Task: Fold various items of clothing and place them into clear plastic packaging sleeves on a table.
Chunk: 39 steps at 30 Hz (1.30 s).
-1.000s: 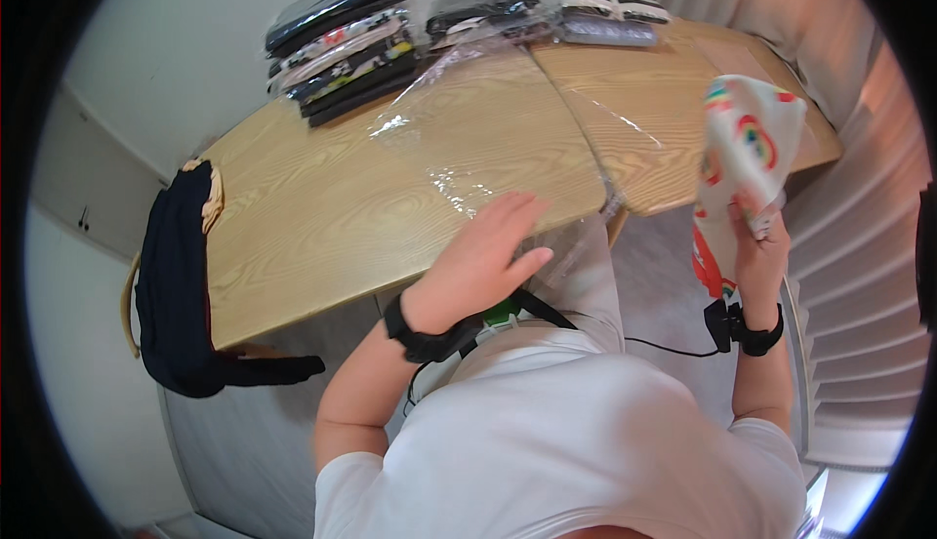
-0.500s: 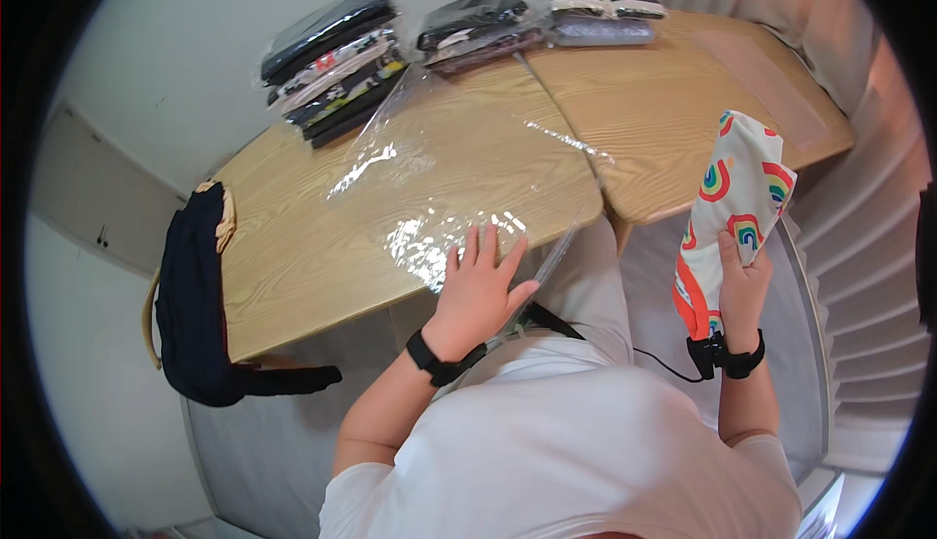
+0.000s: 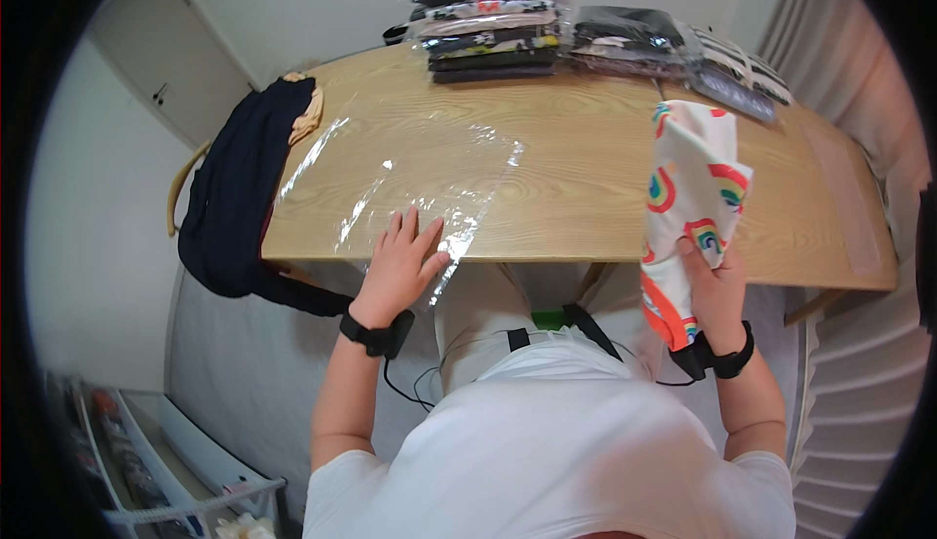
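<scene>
A clear plastic bag [image 3: 420,173] lies flat on the wooden table, its near edge hanging slightly over the front. My left hand [image 3: 395,266] rests on the bag near that edge, fingers spread, gripping nothing. At the right, my right hand [image 3: 715,290] holds a folded white cloth garment [image 3: 691,149] with rainbow prints and an orange-red lower edge. The garment is raised upright above the table's front edge, with my thumb across its front; the fingers behind it are partly hidden. Dark straps circle both wrists.
Bagged folded clothes [image 3: 493,27] form a tall stack at the back, with lower bagged piles [image 3: 630,39] and a striped bagged item [image 3: 737,61] to their right. Dark clothing [image 3: 234,183] drapes over a chair at the left. A storage rack [image 3: 166,471] stands lower left.
The view has turned, so the table and stacks appear shifted. My left hand has shifted left with the bag, which now lies flatter; the right hand still holds the garment.
</scene>
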{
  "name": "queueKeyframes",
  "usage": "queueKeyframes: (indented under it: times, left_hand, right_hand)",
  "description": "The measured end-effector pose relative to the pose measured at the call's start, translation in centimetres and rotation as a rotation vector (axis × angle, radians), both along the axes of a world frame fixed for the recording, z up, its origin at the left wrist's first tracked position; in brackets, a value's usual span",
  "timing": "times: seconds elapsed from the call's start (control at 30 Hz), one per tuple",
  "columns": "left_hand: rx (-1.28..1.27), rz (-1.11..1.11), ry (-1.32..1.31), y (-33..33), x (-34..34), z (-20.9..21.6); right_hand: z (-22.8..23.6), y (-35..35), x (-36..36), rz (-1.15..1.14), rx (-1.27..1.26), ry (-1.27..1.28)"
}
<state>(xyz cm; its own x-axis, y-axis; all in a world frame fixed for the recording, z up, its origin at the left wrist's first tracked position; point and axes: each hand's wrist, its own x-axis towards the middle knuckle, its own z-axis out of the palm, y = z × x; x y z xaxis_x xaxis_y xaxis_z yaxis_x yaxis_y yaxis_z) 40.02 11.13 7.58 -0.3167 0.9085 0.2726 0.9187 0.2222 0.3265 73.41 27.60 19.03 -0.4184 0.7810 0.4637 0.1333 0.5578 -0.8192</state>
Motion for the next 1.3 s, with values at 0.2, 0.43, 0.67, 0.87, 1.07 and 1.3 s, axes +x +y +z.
queueKeyframes:
  times: [0.2, 0.43, 0.67, 0.87, 1.07, 1.3]
  left_hand:
    - [-0.033, 0.061, -0.035, -2.9, 2.8, 3.1]
    - [0.089, 0.103, 0.018, -4.3, 2.7, 2.5]
    - [0.07, 0.043, 0.062, -5.5, 2.7, 5.0]
    - [0.105, 0.083, 0.001, -5.4, 2.3, 4.7]
    - [0.141, 0.098, -0.021, -5.2, 0.8, 4.7]
    - [0.338, 0.072, -0.112, -4.9, 0.0, 5.6]
  right_hand:
    - [3.1, -2.1, -3.8, 0.22, 0.061, -0.172]
    - [4.3, -3.2, -8.0, 0.322, -0.019, -0.29]
    - [5.9, -4.9, -10.1, 0.316, -0.071, -0.35]
    - [6.3, -5.4, -10.3, 0.309, -0.065, -0.439]
    - [6.1, -5.3, -11.2, 0.373, -0.056, -0.413]
    - [5.5, -4.3, -13.0, 0.571, 0.307, -0.729]
